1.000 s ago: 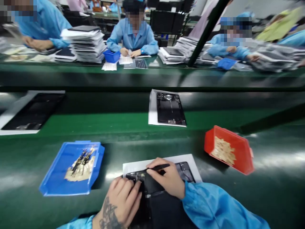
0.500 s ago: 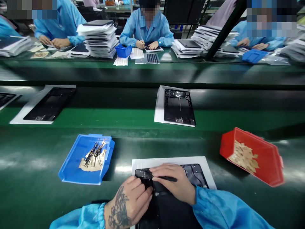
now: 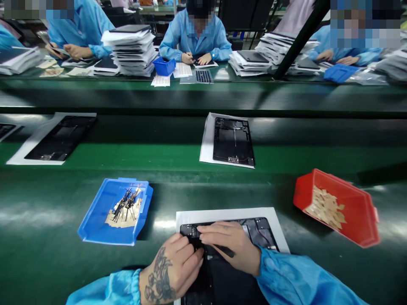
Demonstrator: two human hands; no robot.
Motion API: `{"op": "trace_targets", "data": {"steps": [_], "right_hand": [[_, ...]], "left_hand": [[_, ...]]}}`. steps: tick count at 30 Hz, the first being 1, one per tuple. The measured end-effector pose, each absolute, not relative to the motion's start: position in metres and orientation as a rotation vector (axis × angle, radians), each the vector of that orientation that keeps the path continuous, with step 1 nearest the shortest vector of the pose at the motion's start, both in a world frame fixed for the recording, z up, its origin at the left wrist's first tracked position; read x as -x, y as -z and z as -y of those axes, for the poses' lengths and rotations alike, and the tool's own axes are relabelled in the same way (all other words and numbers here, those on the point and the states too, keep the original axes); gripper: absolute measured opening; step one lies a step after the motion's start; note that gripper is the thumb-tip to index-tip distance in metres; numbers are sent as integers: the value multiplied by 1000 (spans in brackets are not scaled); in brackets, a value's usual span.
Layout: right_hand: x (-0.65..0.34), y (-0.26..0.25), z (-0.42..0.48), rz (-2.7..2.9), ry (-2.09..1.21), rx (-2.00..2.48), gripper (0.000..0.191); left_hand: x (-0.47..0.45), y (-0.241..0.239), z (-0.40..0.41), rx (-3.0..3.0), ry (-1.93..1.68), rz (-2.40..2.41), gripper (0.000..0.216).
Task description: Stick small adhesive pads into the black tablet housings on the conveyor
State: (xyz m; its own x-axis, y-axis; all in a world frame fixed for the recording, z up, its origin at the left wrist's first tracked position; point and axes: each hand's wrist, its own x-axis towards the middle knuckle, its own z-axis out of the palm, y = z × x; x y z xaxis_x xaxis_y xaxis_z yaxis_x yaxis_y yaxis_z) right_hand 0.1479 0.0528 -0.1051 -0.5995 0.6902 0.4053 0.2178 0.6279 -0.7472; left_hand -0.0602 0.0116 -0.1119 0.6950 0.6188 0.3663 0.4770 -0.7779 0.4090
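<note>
A black open tablet shell lies on a white sheet at the near edge of the green bench. My right hand grips a thin black tool laid across the shell's upper left part. My left hand, tattooed on its back, presses its fingertips on the shell just left of the tool. Both sleeves are light blue.
A blue tray with small black cables sits to the left, a red bin of tan pieces to the right. Two more shells on sheets, one and another, lie on the conveyor belt beyond. Across it, co-workers sit among stacks of trays.
The view lifted and settled after one second ago. Shells on the belt drifted left. My right hand turned the tool down toward the shell; my left fingers stayed pressed.
</note>
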Motion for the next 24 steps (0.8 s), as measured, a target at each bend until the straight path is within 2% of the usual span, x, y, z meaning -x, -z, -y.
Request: {"op": "trace_targets", "data": {"steps": [4,10,16,21,24], "right_hand": [[-146,106,-54,2038,-1002,811,11],[-144,108,-56,1692,-1179,1226,7],[-149,108,-58,1535,-1265,1314,22],[-152,109,-57,1395,-1258,1211,41],[-158,103,-64,1360,-1300,1166,41]], "left_hand": [[60,110,-12,-2604,-742,-855,23],[64,111,-12,-2499,-776,-928,25],[63,112,-21,-2365,-815,-1212,32],[56,116,-38,-2311,-698,-1440,38],[51,119,-47,-2311,-689,-1444,36]]}}
